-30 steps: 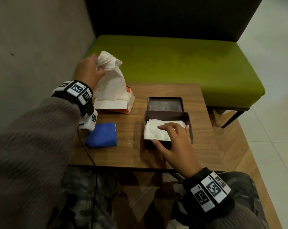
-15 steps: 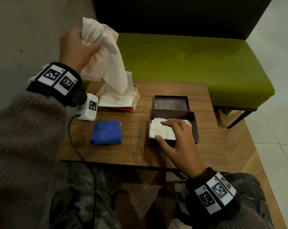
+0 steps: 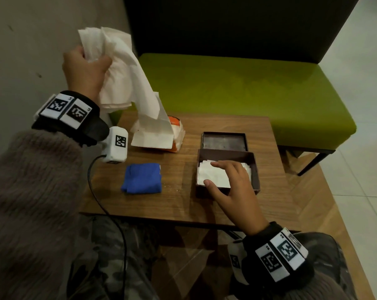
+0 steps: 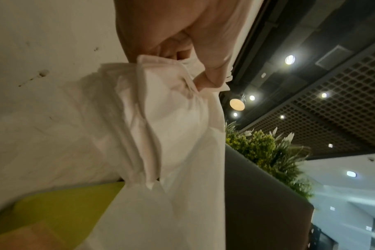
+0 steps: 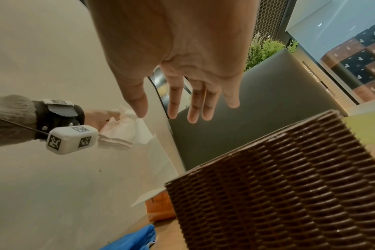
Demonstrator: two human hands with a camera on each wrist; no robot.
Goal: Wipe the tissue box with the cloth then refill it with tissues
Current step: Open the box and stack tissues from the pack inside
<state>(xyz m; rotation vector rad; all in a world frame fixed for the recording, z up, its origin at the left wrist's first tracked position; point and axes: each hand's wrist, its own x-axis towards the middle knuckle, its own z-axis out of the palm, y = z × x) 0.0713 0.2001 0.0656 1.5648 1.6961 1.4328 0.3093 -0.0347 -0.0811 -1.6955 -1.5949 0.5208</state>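
Head view: our left hand [image 3: 85,70] grips a bunch of tissues [image 3: 122,70] raised above the orange tissue pack [image 3: 172,137]; our right hand [image 3: 233,187] hovers, fingers spread, over the brown tissue box [image 3: 255,169] on the table [image 3: 183,204], blue cloth [image 3: 142,178] to its left.

Left wrist view: fingers clench the tissues.

Right wrist view: straight fingers [image 5: 173,101] above the woven box wall.

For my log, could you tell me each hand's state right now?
Left hand: grips a bunch of tissues.
Right hand: open, holding nothing.
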